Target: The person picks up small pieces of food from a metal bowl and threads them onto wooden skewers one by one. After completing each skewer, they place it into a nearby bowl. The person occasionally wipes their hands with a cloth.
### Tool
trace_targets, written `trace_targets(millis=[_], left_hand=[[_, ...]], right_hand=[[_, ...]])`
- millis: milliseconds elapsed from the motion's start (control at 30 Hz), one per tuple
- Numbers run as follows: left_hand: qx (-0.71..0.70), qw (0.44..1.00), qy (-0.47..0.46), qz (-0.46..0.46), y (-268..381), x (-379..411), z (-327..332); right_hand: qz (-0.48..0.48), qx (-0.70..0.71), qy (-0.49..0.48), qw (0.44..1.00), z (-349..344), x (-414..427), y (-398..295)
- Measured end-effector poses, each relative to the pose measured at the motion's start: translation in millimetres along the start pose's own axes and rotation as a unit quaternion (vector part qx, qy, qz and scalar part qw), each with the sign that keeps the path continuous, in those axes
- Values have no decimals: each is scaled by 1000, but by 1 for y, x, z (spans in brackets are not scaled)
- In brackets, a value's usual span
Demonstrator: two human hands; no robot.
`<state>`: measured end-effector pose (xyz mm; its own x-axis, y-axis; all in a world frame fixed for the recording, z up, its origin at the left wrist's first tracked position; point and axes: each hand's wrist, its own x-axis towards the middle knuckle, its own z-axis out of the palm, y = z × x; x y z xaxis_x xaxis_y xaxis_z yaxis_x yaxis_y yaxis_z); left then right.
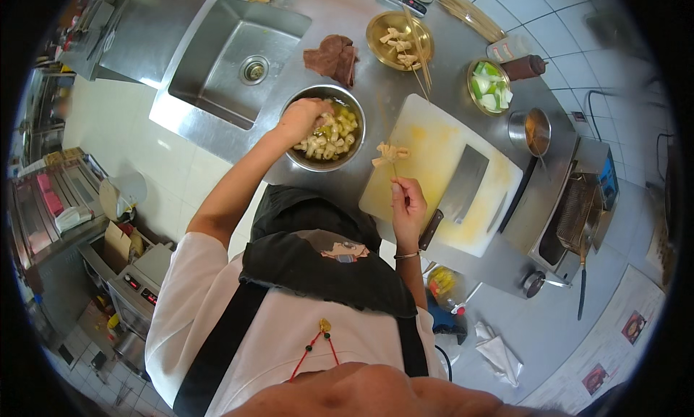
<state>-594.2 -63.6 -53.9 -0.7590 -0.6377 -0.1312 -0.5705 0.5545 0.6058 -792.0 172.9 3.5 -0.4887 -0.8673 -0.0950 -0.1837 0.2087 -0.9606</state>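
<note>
My left hand [306, 118] reaches into a steel bowl [362, 146] of pale, knobbly food pieces [328, 140] in yellowish-green liquid. Its fingertips are partly hidden among the pieces, so whether they grip one is unclear. My right hand [407, 197] pinches the lower part of a thin bamboo skewer [394, 171] over the near left part of a white cutting board [404, 127]. Knotted tan food pieces [391, 154] are threaded near its top. To the right of that hand, a cleaver [467, 181] lies flat on the board, its dark handle towards me.
Beyond the bowl are a brown cloth [332, 59] and a brass-coloured bowl [374, 37] with skewered pieces. A sink [217, 53] lies left. Right are a bowl of cut scallions [490, 89], a sauce bottle [523, 68], a steel pot [528, 129] and a fryer basket [574, 213].
</note>
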Motion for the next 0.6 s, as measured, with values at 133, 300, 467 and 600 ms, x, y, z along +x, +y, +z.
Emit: trace_targets(millis=[133, 300, 467, 600], left_hand=[[-412, 899, -35, -146, 12, -18, -8], [-569, 788, -78, -220, 12, -26, -10], [-548, 806, -24, -223, 13, -24, -2], [-411, 879, -22, -241, 6, -11, 1]], right_hand=[[11, 16, -7, 1000, 5, -2, 2], [0, 3, -39, 999, 11, -7, 0], [-11, 7, -19, 1000, 12, -11, 0], [-11, -12, -11, 1000, 7, -15, 6]])
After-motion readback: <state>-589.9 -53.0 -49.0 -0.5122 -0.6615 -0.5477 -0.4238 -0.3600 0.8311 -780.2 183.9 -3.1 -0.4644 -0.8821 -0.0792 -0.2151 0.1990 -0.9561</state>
